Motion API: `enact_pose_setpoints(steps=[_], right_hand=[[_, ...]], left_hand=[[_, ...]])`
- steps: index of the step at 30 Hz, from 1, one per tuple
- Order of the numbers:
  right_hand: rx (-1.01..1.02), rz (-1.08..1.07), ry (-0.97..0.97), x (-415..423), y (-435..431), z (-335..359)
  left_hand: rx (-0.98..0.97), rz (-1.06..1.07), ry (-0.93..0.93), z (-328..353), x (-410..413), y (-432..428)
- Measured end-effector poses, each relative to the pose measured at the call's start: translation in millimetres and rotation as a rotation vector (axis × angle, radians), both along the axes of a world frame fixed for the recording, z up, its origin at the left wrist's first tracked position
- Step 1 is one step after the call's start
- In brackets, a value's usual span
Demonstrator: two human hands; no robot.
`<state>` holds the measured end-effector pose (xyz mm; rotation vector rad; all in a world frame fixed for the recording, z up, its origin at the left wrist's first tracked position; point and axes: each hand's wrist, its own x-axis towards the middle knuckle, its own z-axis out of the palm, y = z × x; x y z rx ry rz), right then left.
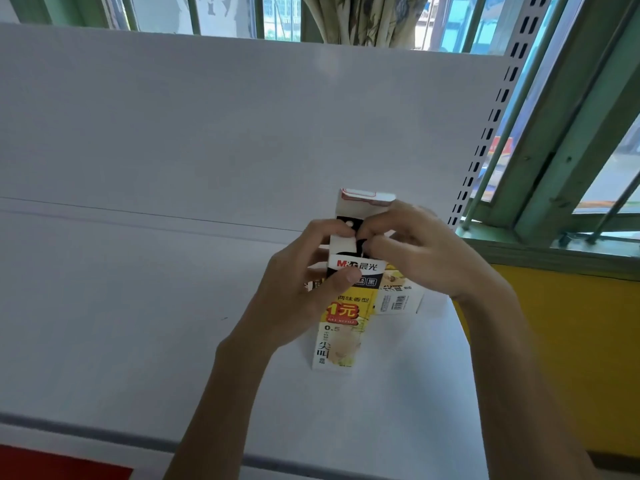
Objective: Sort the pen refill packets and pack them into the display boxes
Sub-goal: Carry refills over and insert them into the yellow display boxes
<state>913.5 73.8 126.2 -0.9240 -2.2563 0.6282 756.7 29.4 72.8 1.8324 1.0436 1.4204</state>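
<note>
yellow-black display box (341, 327) upright on shelf, top flap raised, second box (394, 299) behind

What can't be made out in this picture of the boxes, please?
Head view: inside of the front display box, hidden by the left hand and right hand.
Head view: most of the rear box, behind the right hand.
Head view: barcode digits, too small.

Two display boxes are in view: one front box (341, 317) printed in yellow, black and white, and one rear box (394, 299) with a single barcode showing. Two hands are there, one left hand (304, 289) and one right hand (426, 258). There is one white tabletop (138, 306), one slotted metal upright (491, 126), one patterned curtain (363, 19) and one red patch (52, 462).
</note>
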Motion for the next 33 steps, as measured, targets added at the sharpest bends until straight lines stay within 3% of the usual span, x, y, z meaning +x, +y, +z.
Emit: enact_pose_setpoints(steps=[9,17,23,33], right_hand=[[-0.059,0.019,0.298,-2,0,-15],[-0.072,0.078,0.432,0,2,-13],[-0.088,0.055,0.411,-4,3,-23],[-0.154,0.090,0.746,-7,1,-32]], left_hand=[[-0.003,0.012,-0.027,0,4,2],[-0.020,0.066,-0.029,1,0,7],[0.042,0.107,0.066,6,-2,11],[0.026,0.046,-0.042,-4,2,8]])
